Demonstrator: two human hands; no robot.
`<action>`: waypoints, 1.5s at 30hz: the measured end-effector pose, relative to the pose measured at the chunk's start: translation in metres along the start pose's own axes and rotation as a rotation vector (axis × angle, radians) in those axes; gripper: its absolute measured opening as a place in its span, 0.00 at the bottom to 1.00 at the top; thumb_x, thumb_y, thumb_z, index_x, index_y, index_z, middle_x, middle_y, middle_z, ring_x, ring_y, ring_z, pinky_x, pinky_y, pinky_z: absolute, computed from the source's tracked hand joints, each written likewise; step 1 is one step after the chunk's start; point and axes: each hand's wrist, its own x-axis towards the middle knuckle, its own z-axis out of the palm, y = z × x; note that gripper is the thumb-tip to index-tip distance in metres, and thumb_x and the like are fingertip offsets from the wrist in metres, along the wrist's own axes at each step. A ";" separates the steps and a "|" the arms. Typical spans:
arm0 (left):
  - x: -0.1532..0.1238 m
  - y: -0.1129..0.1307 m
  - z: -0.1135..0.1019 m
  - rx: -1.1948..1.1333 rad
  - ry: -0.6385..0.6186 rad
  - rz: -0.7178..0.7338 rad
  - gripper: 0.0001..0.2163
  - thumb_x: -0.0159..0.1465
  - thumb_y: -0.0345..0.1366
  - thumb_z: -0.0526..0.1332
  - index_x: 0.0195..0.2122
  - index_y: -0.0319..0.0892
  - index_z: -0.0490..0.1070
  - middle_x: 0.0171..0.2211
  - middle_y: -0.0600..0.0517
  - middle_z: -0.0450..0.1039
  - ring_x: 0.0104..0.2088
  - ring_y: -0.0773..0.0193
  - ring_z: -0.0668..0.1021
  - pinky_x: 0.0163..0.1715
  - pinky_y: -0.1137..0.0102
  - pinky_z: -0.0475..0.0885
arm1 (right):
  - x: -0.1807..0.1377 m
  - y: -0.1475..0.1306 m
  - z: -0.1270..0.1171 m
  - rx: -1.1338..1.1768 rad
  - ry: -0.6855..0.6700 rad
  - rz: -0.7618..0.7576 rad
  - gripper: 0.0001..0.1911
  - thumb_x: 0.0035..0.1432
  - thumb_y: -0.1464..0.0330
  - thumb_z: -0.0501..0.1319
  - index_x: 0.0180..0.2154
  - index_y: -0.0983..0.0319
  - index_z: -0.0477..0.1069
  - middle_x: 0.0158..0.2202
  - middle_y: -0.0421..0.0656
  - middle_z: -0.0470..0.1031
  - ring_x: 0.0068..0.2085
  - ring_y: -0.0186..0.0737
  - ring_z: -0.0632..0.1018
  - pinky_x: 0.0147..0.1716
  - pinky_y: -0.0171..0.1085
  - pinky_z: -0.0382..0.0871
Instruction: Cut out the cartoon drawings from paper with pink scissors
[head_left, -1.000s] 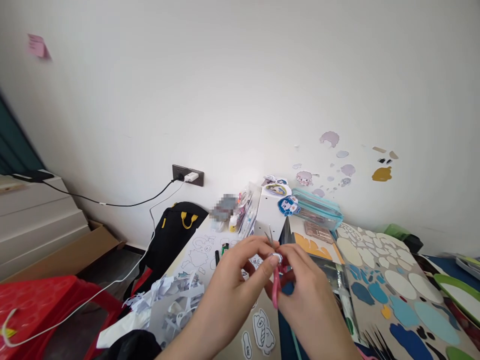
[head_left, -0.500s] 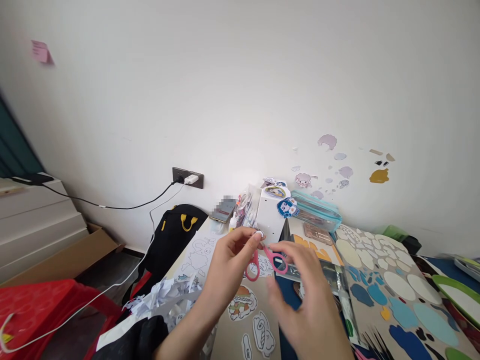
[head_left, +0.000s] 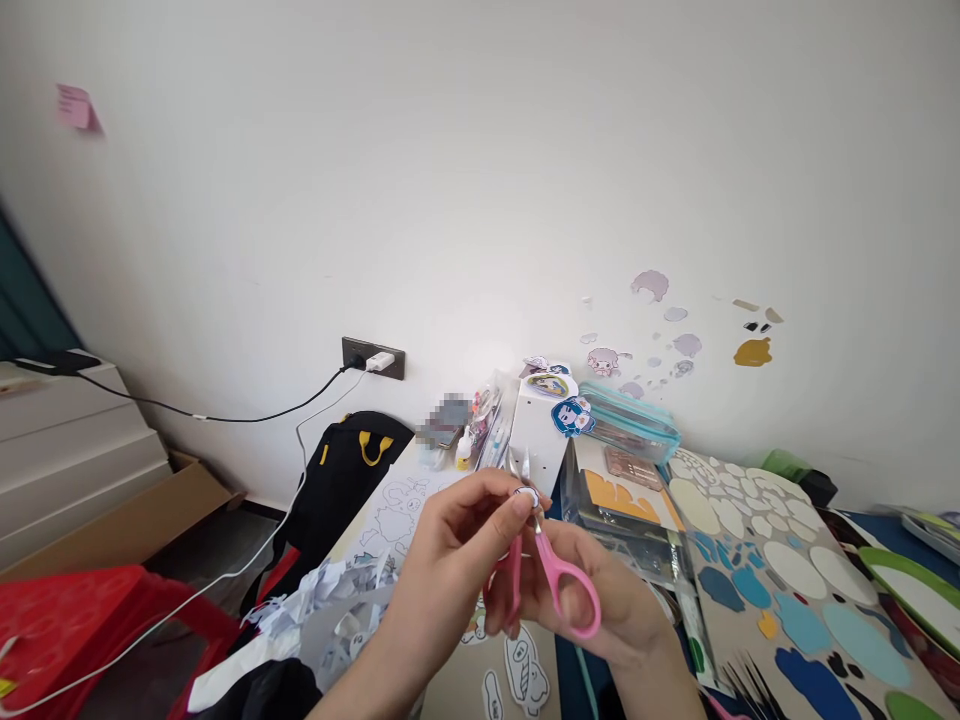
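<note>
Between the thumb and fingers of my left hand (head_left: pixel 457 540) is a small white paper cutout (head_left: pixel 527 495) with a dark outline. My right hand (head_left: pixel 600 590) holds pink-handled scissors (head_left: pixel 564 585), its fingers in the handle loops. The blades are parted and point away from me, right beside the cutout. Below the hands, a white character cutout (head_left: pixel 525 670) and a small oblong cutout (head_left: pixel 492 695) lie on the tan board. Another cutout there is mostly hidden by my right hand.
Shredded paper scraps (head_left: pixel 337 600) heap up at the left. A line-drawn sheet (head_left: pixel 397 510), a teal-edged pencil case (head_left: pixel 634 425) and a board of coloured pieces (head_left: pixel 795 570) surround the hands. A white cable (head_left: pixel 247 560) runs across a red stool (head_left: pixel 82 620).
My right hand has moved its fingers into the scissor loops, and the scissors have turned with their blades apart. My left hand still pinches the small cutout, now slightly lower.
</note>
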 end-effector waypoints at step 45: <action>-0.030 0.031 0.006 0.204 0.065 0.039 0.10 0.60 0.40 0.62 0.23 0.45 0.69 0.20 0.55 0.70 0.25 0.64 0.71 0.24 0.71 0.62 | -0.044 -0.040 0.055 -0.284 0.472 0.131 0.14 0.36 0.76 0.70 0.30 0.61 0.73 0.28 0.38 0.72 0.28 0.37 0.73 0.29 0.34 0.65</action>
